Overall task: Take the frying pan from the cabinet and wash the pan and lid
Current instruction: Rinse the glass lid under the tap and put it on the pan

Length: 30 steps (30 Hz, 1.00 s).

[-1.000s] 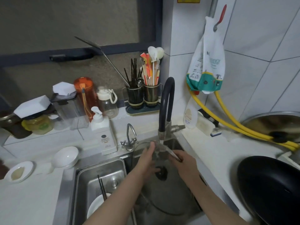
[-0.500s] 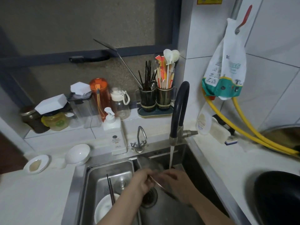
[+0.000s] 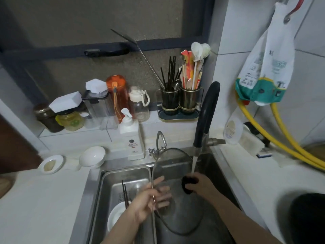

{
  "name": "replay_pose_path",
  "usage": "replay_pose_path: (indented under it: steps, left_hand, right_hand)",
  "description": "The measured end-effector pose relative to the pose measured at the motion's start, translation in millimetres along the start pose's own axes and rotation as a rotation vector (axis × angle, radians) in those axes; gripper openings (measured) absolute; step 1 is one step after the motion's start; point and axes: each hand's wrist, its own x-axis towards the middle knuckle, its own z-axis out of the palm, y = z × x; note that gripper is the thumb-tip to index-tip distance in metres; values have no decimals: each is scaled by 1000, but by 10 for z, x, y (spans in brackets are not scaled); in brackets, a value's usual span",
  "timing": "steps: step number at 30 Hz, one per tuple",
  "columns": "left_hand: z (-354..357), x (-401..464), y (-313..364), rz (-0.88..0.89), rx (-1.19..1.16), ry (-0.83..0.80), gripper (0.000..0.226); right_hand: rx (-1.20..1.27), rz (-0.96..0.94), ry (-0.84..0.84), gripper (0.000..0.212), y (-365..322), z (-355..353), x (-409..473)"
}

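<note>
1. the glass lid (image 3: 175, 175) stands on edge in the right basin of the sink (image 3: 98, 180), tilted, its face turned toward the left hand; its long span runs from near the small tap down toward the person.
2. left hand (image 3: 149, 199): fingers straight and spread, flat against the glass, thumb side at the near-left rim. released, pressing, not clenched.
3. right hand (image 3: 198, 184): fingers curled round the black knob (image 3: 189, 186) at the lid's centre, grasping it. this hand carries the lid.
4. water stream (image 3: 193, 164) from the black faucet (image 3: 207, 111) falls just by the knob and the right hand's fingers.
5. key relation: the lid sits between the two hands, knob to the right, glass face to the left. judgement: the left hand is the nearer one for rubbing the face while the right turns the lid by the knob.
6. the frying pan (image 3: 307, 217) rests on the counter at right, well apart from both hands.
</note>
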Motion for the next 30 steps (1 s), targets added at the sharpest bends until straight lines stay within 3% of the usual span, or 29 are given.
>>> replay_pose_path:
  steps: [2, 5, 11, 12, 14, 16, 19, 24, 30]
  left_hand:
    - [0, -1, 22, 8, 90, -27, 60]
    - [65, -1, 52, 24, 261, -89, 62]
    - [344, -45, 47, 106, 618, -163, 58]
    - [381, -49, 32, 125, 666, -182, 58]
    - [442, -39, 18, 169, 747, -208, 57]
    - [527, -34, 57, 232, 781, -228, 52]
    - [701, 2, 164, 310, 746, -272, 57]
    - [900, 119, 227, 263, 658, -251, 47]
    - [1095, 230, 192, 232, 855, -224, 50]
  right_hand:
    - [-20, 23, 26, 31, -4, 8, 9]
    - [15, 84, 74, 34, 108, 59, 26]
    - [347, 278, 136, 19, 303, 231, -115]
    - [402, 293, 135, 22, 349, 252, -140]
    - [493, 293, 126, 50, 430, 269, -167]
    - [603, 264, 131, 62, 435, 240, -197]
    - [731, 175, 80, 59, 358, 114, -247]
    - [609, 162, 31, 43, 374, 14, -259]
    - [698, 191, 20, 41, 373, 32, -365]
